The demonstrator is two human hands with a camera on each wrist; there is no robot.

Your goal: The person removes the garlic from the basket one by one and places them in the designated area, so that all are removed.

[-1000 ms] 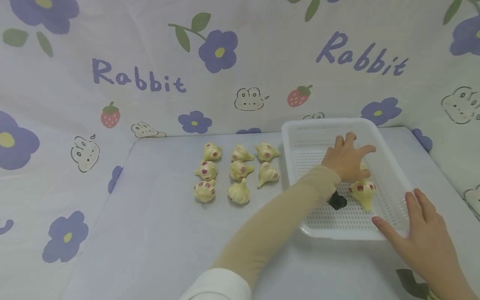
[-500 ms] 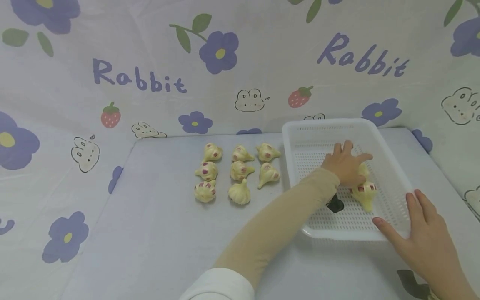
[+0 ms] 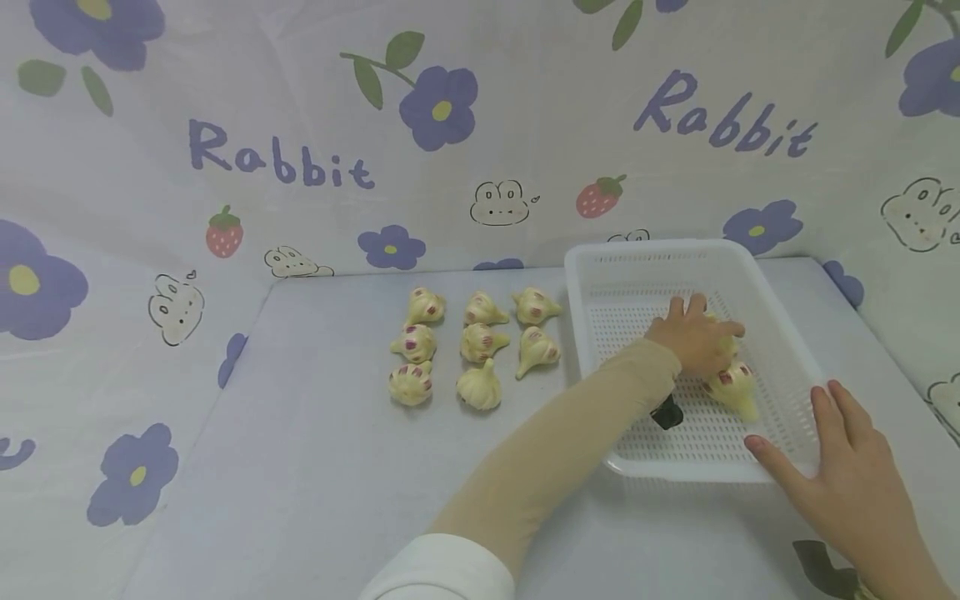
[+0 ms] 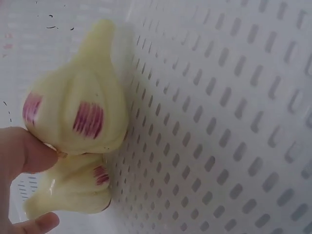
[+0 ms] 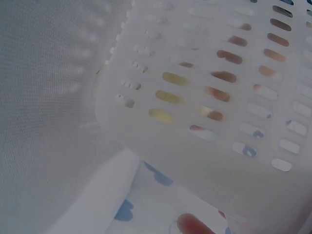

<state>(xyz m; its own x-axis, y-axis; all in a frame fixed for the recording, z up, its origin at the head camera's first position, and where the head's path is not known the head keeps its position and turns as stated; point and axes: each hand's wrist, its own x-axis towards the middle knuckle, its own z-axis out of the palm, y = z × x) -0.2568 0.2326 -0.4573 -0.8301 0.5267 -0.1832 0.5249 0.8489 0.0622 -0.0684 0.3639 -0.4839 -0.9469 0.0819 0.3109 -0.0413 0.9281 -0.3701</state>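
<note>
My left hand (image 3: 693, 340) is down inside a white plastic basket (image 3: 780, 325) on the right of the table. It pinches a garlic bulb (image 4: 78, 187) between thumb and finger, and the hand partly covers that bulb in the head view. A second garlic bulb (image 3: 733, 390) lies against it on the near side, stem towards me. At the basket's near right corner is my right hand (image 3: 855, 475), with thumb over the near rim and fingers along the right rim, spread and fairly straight. The right wrist view looks at the slotted basket wall (image 5: 161, 141) from outside.
Left of the basket, several garlic bulbs (image 3: 480, 342) with purple patches lie in short rows on the pale table (image 3: 315, 467). A dark object (image 3: 667, 412) sits below my left wrist. Behind stands a cloth (image 3: 525, 100) printed with flowers and rabbits.
My left hand has lowered and come slightly towards me inside the basket. The nearer garlic bulb has shifted and turned a little to the right. My right hand has stayed at the corner.
</note>
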